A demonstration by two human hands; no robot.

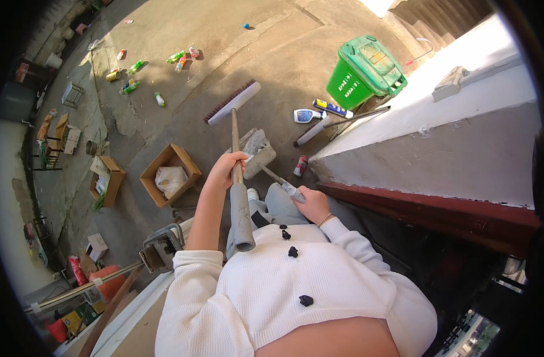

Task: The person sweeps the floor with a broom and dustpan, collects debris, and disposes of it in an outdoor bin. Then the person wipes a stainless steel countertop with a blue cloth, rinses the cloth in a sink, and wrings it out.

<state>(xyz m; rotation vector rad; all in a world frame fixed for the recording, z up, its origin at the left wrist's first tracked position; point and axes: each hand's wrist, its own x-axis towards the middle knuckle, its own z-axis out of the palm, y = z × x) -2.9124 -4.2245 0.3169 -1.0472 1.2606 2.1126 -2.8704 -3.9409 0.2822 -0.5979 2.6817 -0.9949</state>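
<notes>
My left hand is closed round the wooden handle of a push broom, just above its grey sleeve. The broom's wide white head with dark red bristles lies at the floor ahead. In my right hand is the wrapped end of a dustpan's handle. The dustpan is near my feet, with crumpled clear plastic in it, and the broom handle crosses in front of its left part. A red drink can lies on the floor right of the dustpan.
Several plastic bottles and cans are scattered ahead. A green wheeled bin, a spray bottle, an aerosol can and another broom are by the right wall. Cardboard boxes stand left; a metal rail is nearer.
</notes>
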